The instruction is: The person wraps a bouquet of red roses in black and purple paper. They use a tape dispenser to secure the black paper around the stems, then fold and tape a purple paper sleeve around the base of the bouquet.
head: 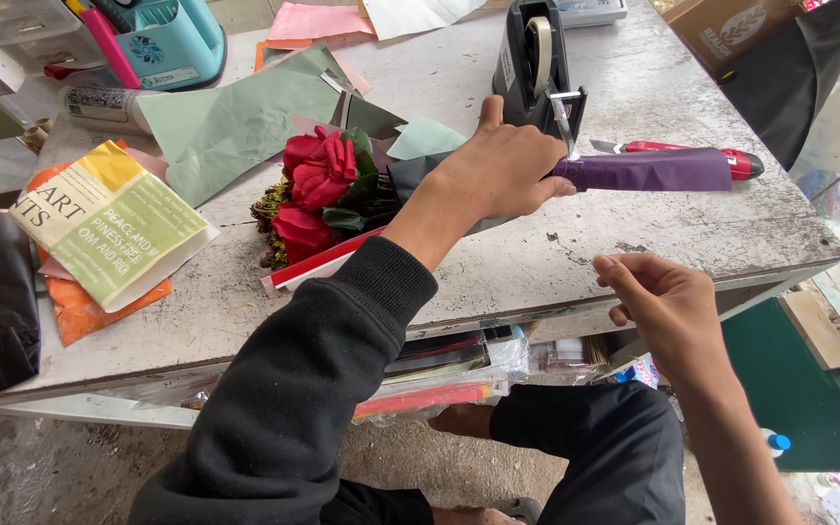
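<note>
A worn white worktable (634,87) fills the upper frame, its chipped front edge running from 8 o'clock to 3 o'clock, with a concrete floor below and a shelf of stock under the top. The bare stretch of table lies along that front edge; the rest is crowded. Sheets of pale green wrapping paper (235,117) spread at 11 o'clock, with a printed paper sheet (114,224) over orange paper at 9 o'clock. A bouquet of red roses (318,190) lies on its side near the centre, blooms toward 9 o'clock, its stem end wrapped in purple paper (648,168) pointing to 3 o'clock. A black tape dispenser (532,63) stands at 12 o'clock, just behind the bouquet. A red utility knife (692,148) lies just beyond the purple wrap, near the table's right edge. A teal desk organiser (172,39) sits at the far left corner. The left hand (498,170), arm in a black sleeve reaching across the front edge, is clenched around the bouquet's wrapped neck, thumb raised beside the dispenser. The right hand (663,301) hovers off the table edge at 4 o'clock, fingers loosely curled, thumb and forefinger pinched close; whether they hold tape cannot be told.
</note>
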